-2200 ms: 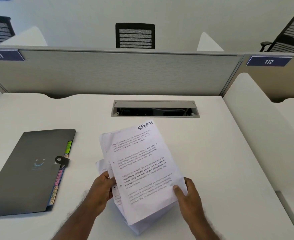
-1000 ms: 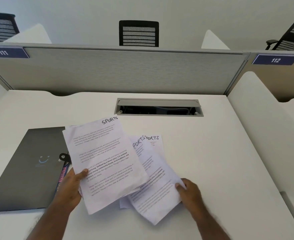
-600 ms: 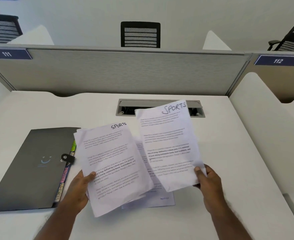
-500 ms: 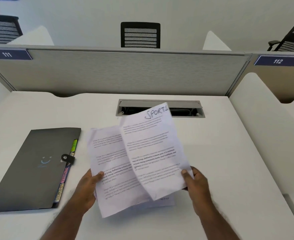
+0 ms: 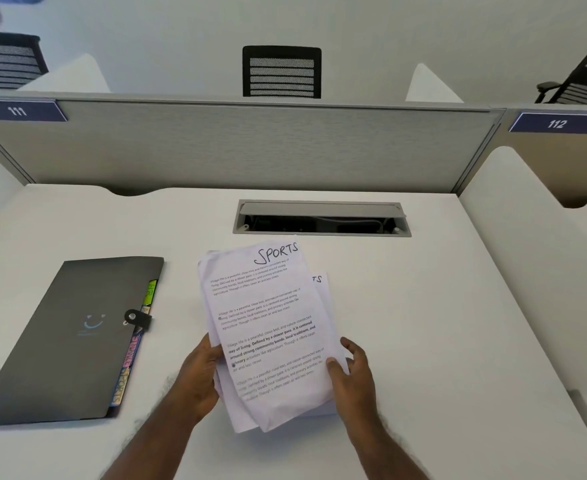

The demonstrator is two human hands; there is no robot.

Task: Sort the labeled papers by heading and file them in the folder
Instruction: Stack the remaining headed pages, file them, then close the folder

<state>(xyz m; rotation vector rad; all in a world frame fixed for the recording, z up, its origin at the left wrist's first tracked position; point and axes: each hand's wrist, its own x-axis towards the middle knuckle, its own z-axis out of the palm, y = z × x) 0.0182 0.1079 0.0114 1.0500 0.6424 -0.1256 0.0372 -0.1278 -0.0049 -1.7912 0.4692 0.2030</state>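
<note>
Both hands held a thin sheaf of white papers (image 5: 267, 327) tilted up off the desk (image 5: 423, 323) — limp, slightly curled sheets of printed text with "SPORTS" handwritten in black marker at the top of the front one. The left hand (image 5: 202, 372) gripped the sheaf's lower left edge, its fingers tucked out of sight behind the pages. The right hand (image 5: 350, 372) pinched the lower right edge, its thumb (image 5: 331, 365) pressed flat on the front sheet and the other fingers spread loosely beyond the paper's edge. Behind the sheaf, another sheet (image 5: 321, 289) peeked out to the right, showing only the letters "TS" at its corner; whether it lay flat on the desk could not be told.

Well to the left lay the folder (image 5: 70, 341) — a flat, matte dark grey rectangle with a faint smile mark on its cover and a small snap strap (image 5: 138, 318) at its right edge. Bright colored tabs (image 5: 129, 358) stuck out along that edge.

The desk was smooth and white, with a long grey metal cable tray (image 5: 321, 218) sunk near its far side. A grey fabric-textured partition (image 5: 243, 147) stood behind it.
</note>
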